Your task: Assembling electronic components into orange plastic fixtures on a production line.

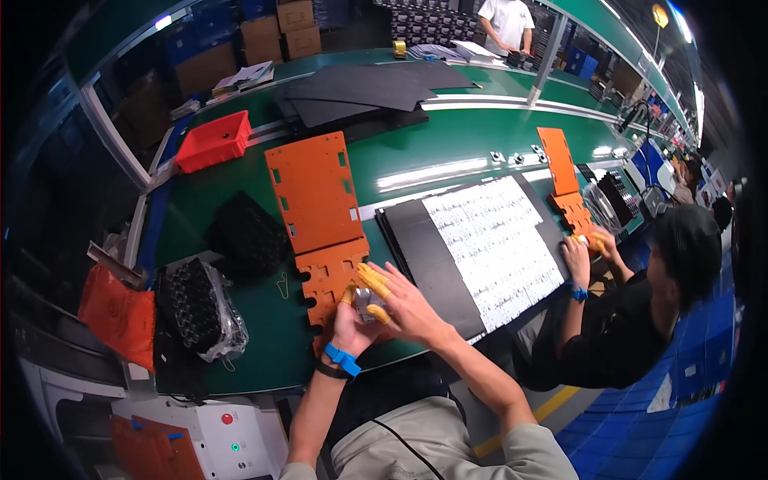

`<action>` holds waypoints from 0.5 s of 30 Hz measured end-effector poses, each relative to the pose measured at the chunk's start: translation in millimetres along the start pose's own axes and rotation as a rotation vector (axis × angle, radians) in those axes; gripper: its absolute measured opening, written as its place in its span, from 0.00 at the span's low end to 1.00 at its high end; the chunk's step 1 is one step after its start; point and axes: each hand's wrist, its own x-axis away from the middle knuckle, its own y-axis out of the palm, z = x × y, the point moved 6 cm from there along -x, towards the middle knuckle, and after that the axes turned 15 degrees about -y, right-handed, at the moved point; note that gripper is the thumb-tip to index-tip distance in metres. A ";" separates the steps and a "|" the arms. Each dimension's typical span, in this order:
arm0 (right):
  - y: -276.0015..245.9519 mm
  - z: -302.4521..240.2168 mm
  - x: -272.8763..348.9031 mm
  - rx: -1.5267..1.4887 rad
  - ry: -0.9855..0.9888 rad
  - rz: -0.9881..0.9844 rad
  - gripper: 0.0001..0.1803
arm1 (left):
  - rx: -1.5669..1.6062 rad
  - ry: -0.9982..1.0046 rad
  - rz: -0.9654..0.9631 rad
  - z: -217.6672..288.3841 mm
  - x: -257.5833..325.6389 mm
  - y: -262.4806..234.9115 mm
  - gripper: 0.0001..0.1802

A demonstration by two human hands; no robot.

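Head view, and both hands met at the jig! Left hand (pixel 350 326) pinched the small grey part (pixel 366 304) between thumb and fingers, over the notched near half of the orange jig (pixel 316 196). Right hand (pixel 412 310) crowded in, thumb and fingers parted around that part; whether they pressed on it could not be told. Yellow caps (pixel 373 278) covered several fingertips, probably for clean handling. The jig lay open, its long panel folded away from the body, which seemingly left the notches handy. White sheets (pixel 480 232) sat on a black board (pixel 436 276) at the right, likely for easy reach; a wrapped black bundle (pixel 192 304) waited left, and the red tray (pixel 214 142) stood farther back, apparently clear of the elbows.
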 end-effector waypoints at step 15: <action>-44.5 515.4 -80.6 -0.860 1.077 1.157 0.28 | 0.190 -0.121 0.176 52.5 21.9 -26.1 0.20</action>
